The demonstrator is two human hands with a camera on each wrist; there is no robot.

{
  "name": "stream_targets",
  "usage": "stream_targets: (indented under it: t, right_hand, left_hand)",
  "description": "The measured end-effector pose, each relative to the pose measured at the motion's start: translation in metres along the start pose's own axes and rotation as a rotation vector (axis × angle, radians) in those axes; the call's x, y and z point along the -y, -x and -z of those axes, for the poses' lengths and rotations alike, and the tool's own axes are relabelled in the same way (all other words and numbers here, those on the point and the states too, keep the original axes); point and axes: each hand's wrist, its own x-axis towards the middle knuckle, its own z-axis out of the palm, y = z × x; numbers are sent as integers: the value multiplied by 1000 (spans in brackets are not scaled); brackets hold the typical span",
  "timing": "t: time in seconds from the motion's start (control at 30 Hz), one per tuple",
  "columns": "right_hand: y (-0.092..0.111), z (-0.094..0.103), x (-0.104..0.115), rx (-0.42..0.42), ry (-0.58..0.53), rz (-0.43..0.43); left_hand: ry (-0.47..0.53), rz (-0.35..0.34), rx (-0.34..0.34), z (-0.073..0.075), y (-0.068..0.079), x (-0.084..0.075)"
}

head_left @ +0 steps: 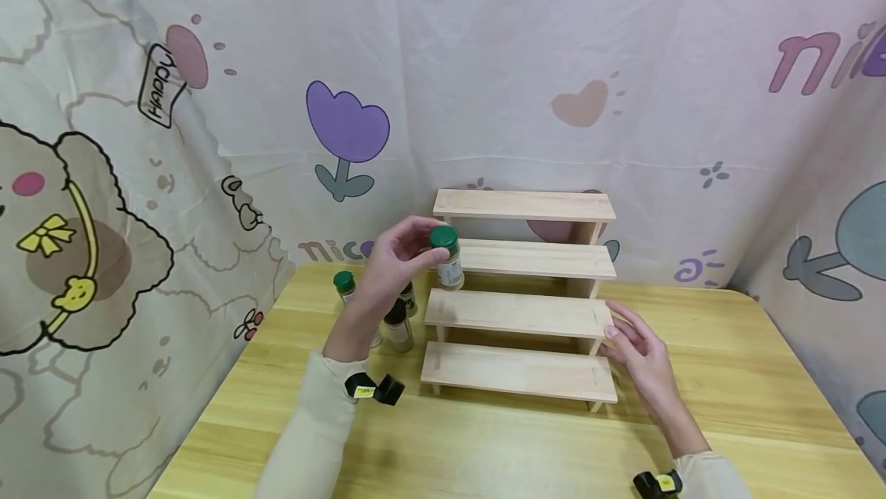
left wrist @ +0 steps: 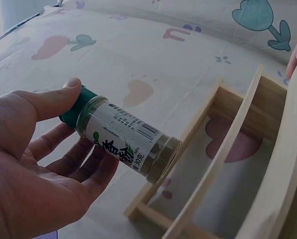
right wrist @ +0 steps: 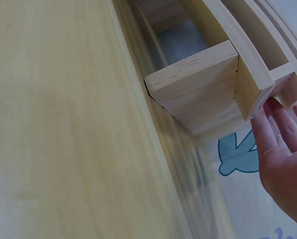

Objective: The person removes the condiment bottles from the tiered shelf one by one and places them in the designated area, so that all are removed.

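Observation:
My left hand (head_left: 398,264) holds a spice jar (head_left: 451,268) with a green cap, thumb and fingers around the cap and upper side. Its white label (left wrist: 123,132) and the powder inside show in the left wrist view, where the jar tilts. In the head view it overlaps the left end of a stepped wooden shelf (head_left: 519,368). My right hand (head_left: 640,349) grips the right end of the shelf's second board from the bottom, thumb at the front corner and index finger farther back. Seen from the right wrist, its fingers (right wrist: 264,132) meet the board's end.
Left of the shelf stand several more jars, including a green-capped jar (head_left: 344,282) and a black-capped jar (head_left: 398,330), partly hidden by my left forearm. The shelf stands on a wooden table (head_left: 484,453). A printed curtain (head_left: 471,99) hangs close behind it.

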Motion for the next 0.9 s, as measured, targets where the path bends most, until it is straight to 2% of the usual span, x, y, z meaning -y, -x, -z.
stream_targets:
  t: [0.3,0.43,0.67,0.9]
  right_hand:
    - [0,2,0,1,-1,1]
    - [1,2,-1,-5,-2,-5]
    - [3,0,-2,-12,-5,-11]
    - [0,-1,0,-1,13,-8]
  left_hand:
    - [-20,70,-80,23,28,9]
    - [-37,80,-131,33,39,12]
    - [-15,63,-207,49,57,15]
    - [75,22,-305,68,78,14]
